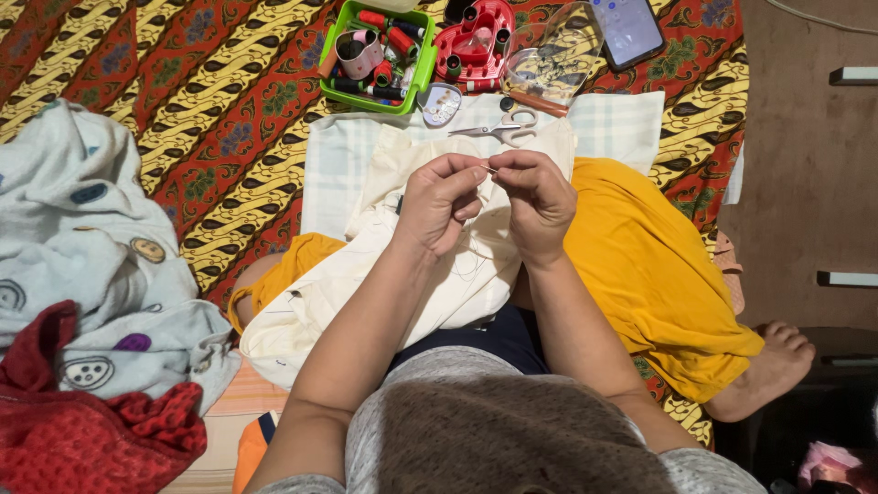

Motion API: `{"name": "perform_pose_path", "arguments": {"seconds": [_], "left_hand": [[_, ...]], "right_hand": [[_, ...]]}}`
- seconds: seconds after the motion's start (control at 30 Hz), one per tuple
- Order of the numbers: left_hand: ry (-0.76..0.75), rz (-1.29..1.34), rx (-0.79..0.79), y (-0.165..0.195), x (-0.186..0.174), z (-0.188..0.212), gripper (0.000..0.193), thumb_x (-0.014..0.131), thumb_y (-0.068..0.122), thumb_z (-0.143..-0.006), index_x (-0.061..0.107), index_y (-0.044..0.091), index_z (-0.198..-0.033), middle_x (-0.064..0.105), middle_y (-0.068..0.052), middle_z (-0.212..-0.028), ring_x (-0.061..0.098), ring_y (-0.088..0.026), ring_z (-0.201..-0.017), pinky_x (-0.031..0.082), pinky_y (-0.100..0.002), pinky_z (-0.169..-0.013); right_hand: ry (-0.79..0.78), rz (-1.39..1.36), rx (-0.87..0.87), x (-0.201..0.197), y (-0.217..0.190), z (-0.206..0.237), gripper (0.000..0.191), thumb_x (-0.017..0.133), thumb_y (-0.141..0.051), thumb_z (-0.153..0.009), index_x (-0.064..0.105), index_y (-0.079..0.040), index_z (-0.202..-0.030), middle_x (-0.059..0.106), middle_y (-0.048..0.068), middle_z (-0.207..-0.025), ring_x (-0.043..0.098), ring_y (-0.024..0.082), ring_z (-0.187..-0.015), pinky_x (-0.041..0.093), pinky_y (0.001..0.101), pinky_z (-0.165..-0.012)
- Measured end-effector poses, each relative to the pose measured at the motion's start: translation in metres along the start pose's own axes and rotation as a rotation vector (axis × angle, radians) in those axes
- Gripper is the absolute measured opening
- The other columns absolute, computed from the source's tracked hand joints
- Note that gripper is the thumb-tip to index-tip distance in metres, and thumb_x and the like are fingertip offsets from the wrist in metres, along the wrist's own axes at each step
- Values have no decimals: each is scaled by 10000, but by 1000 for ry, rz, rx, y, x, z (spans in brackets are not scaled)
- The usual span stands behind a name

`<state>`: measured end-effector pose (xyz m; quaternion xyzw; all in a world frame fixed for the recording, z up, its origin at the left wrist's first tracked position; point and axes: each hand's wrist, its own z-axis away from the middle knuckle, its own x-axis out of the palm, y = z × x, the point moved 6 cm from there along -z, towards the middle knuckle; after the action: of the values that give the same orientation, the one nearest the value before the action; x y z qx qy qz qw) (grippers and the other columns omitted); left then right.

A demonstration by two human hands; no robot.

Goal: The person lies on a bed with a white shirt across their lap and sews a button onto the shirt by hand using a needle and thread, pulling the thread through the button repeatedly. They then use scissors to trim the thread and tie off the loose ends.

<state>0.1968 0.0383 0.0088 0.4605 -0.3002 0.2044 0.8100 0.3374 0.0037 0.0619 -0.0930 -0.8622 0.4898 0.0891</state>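
My left hand (442, 203) and my right hand (538, 201) meet fingertip to fingertip over a cream cloth (402, 265) that lies across my lap. Between the pinched fingers sits a thin needle (490, 169), barely visible; a fine thread seems to hang toward the cloth. Which hand holds the needle and which the thread I cannot tell. Silver scissors (501, 129) lie on the cloth just beyond my hands.
A green tray (421, 73) of thread spools, a red sewing case (476, 41), a clear lid (553, 59) and a phone (626, 27) sit at the far edge. Heaped clothes (82, 274) lie left. Yellow fabric (640, 265) covers my right leg.
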Motion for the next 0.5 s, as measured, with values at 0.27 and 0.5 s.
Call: {"name": "perform_pose_path", "arguments": {"seconds": [0.27, 0.5], "left_hand": [[7, -4, -2, 0, 0, 0, 37, 691, -46, -924, 681, -24, -952, 647, -47, -800, 474, -54, -568, 351, -209, -476], [-5, -13, 5, 2, 0, 0, 25, 688, -43, -929, 684, -27, -948, 640, -42, -791, 466, -51, -564, 348, -209, -476]], "right_hand": [[1, -23, 14, 1, 2, 0, 196, 649, 211, -925, 637, 19, -960, 709, 156, -1074, 713, 188, -987, 635, 305, -844], [4, -37, 32, 0, 5, 1, 196, 644, 215, -928, 634, 22, -956, 706, 158, -1086, 714, 185, -990, 637, 310, -853]]}}
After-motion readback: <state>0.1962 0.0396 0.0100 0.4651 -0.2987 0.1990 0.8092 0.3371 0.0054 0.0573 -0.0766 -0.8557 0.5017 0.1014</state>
